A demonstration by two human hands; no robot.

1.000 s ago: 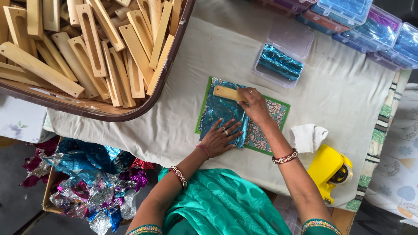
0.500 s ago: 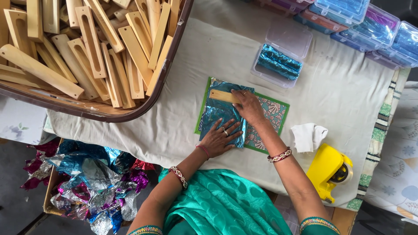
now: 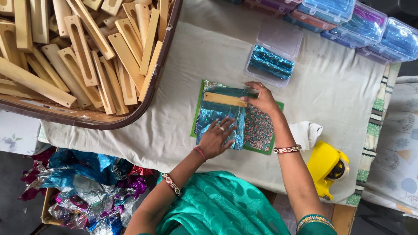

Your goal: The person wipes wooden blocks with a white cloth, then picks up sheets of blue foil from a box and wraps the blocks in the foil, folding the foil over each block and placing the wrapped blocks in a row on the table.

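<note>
Head view is showing the left hand (image 3: 216, 139) lying flat and open on shiny blue foil (image 3: 220, 118), while the right hand (image 3: 261, 99) is pinching the wooden stick (image 3: 224, 99).

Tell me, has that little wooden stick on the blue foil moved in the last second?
Yes. The wooden stick has shifted toward the far edge of the green mat, away from the person, with the right hand on its end.
</note>
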